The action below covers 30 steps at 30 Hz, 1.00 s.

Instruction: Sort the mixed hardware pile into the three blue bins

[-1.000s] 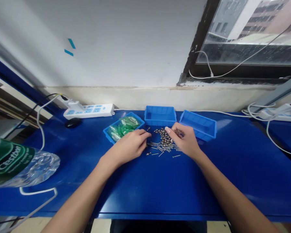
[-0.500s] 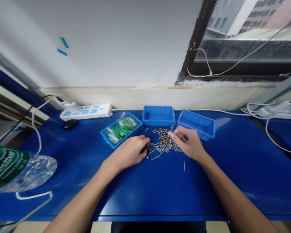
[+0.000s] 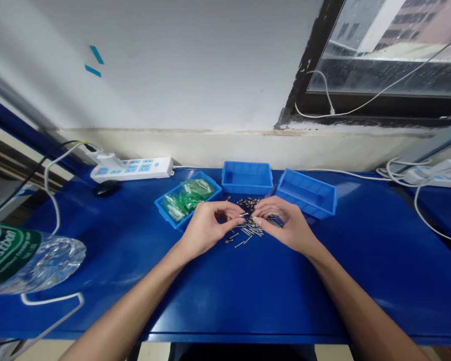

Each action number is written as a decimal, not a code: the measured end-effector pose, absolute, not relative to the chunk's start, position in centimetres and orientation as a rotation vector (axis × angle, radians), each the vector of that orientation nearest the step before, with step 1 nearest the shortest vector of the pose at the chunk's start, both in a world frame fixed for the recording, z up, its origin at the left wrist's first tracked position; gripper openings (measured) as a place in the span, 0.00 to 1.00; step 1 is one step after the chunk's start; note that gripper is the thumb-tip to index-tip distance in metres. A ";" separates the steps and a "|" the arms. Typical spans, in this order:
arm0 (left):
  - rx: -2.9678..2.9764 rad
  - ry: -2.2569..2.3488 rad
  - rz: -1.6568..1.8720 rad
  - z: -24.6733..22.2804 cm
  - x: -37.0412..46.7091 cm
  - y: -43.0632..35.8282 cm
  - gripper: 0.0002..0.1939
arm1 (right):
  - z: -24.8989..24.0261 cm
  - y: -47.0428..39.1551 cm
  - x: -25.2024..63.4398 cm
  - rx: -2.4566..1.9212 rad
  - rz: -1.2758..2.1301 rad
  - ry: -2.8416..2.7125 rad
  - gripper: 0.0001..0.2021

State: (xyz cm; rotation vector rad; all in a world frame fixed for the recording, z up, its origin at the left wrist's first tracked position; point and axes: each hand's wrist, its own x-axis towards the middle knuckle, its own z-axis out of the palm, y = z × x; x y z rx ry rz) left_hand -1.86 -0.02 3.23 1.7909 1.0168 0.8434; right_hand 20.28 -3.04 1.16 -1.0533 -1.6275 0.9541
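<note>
A heap of small metal screws (image 3: 252, 229) lies on the blue table, some with bulky dark heads and others long and thin. Over its left side, my left hand (image 3: 214, 220) pinches a screw (image 3: 243, 214) between thumb and fingertips. My right hand (image 3: 285, 223) is just to the right, thumb and fingers drawn together above the heap; what they grip, if anything, is hidden. The two sets of fingertips are close together. Left of the heap, a blue bin (image 3: 158, 204) holds green plastic packets (image 3: 188, 196), partly behind my left hand.
Behind the heap stand two more blue bins, one at the centre (image 3: 247, 189) and one angled at the right (image 3: 308, 203). A power strip (image 3: 135, 169) and a black mouse (image 3: 106, 188) lie back left. A large water bottle (image 3: 33, 258) is at the left, near a white cable (image 3: 56, 302).
My left hand has risen from the heap's left edge and moved right, now with a screw. My right hand has come slightly toward it. The lone screw on the table's right is no longer visible.
</note>
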 end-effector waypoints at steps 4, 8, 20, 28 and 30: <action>1.679 0.976 0.730 3.5 -1.9 -0.1 0.10 | 1.1 -3.2 19.7 -1.038 1.064 -1.602 0.08; 1.610 0.945 0.644 3.8 -1.8 -0.3 0.13 | 1.7 -3.5 19.4 -1.029 1.222 -1.541 0.05; 2.462 0.834 0.169 5.5 -4.5 0.3 0.07 | 1.7 -2.2 21.3 -1.119 0.475 -0.901 0.11; 2.435 0.746 0.204 5.2 -4.1 0.4 0.06 | 2.0 -2.6 20.9 -1.178 0.726 -1.186 0.08; 2.407 0.787 0.321 5.2 -4.0 0.5 0.04 | 1.7 -2.7 20.5 -1.193 0.803 -1.313 0.08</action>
